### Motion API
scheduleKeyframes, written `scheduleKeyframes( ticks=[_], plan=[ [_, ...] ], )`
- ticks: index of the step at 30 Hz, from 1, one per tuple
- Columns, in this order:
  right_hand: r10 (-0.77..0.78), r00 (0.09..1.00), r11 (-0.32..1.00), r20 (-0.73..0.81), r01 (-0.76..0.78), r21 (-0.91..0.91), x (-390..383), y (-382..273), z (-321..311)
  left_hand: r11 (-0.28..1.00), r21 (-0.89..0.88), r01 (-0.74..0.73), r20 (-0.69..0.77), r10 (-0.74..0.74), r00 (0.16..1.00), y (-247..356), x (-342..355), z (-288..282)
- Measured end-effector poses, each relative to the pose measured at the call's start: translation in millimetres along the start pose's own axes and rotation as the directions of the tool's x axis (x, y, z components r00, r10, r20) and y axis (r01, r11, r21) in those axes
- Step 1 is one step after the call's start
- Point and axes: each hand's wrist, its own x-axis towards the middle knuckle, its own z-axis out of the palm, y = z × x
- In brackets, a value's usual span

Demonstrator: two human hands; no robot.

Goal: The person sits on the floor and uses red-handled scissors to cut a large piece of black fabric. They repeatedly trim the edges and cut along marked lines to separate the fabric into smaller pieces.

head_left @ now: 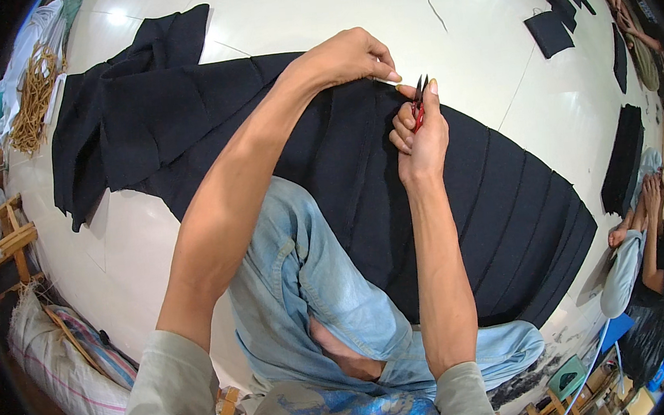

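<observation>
Dark navy fabric (328, 153) spread flat on white floor (493, 70), draped over the person's knee in pale blue jeans (315, 287). Left hand (347, 56) on the fabric's upper edge, fingers (385, 71) pressed together, pinching the cloth. Right hand (420, 134) just beside it, fingers curled tight around small red thread snips (418, 103), blades up at the fabric edge. Left of the fabric: tan cord bundle (33, 98). Right of it: cut dark fabric pieces (555, 22) and another seated person (655, 252).
</observation>
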Motion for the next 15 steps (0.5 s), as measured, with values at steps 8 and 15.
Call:
scheduleKeyframes(
  ticks=[8,15],
  plan=[
    [-0.052,0.999,0.995,-0.013,0.050,-0.090,0.6,6.0,-4.6,0.867,0.325,0.379,0.033,-0.411,0.911,21.5,-3.8,-10.3],
    [-0.006,1.000,0.977,0.009,0.008,-0.213,-2.9,0.6,2.0,0.992,0.038,0.124,0.022,-0.125,0.992,-6.3,-4.1,-4.6]
  ],
)
